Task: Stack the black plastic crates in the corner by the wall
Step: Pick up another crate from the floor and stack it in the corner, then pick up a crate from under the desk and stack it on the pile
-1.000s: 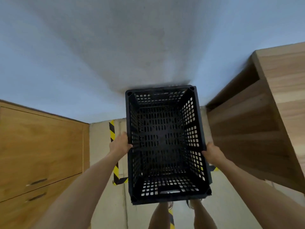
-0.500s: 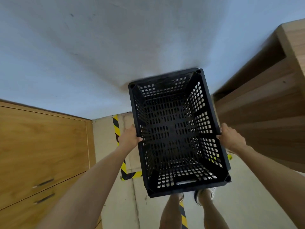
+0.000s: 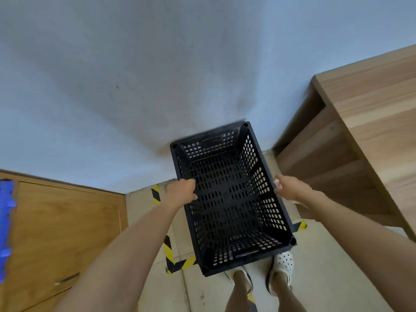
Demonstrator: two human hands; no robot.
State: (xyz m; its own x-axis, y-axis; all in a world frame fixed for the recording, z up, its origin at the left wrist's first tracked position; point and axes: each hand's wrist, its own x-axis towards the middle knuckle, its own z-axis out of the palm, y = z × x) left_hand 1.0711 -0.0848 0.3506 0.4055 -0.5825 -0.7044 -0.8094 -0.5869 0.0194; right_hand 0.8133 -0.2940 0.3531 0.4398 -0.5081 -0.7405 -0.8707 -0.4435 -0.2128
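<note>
One empty black plastic crate point(image 3: 229, 199) with perforated walls is in front of me, its far end close to the grey wall point(image 3: 157, 86). It sits low over the floor, turned slightly clockwise; whether it touches the floor I cannot tell. My left hand point(image 3: 181, 192) grips the crate's left rim, fingers curled over the edge. My right hand point(image 3: 290, 188) holds the right rim from outside, fingers curled against the wall of the crate. No other crate shows.
A wooden cabinet point(image 3: 63, 221) with drawer handles stands at left, and a wooden desk point(image 3: 371, 131) at right. Yellow-black floor tape point(image 3: 168, 251) marks a bay under the crate. A blue object point(image 3: 5, 221) shows at the left edge. My feet point(image 3: 281, 264) are just behind the crate.
The crate has gone down and forward toward the wall between the cabinet and the desk, turning slightly clockwise. Both hands stayed on its side rims.
</note>
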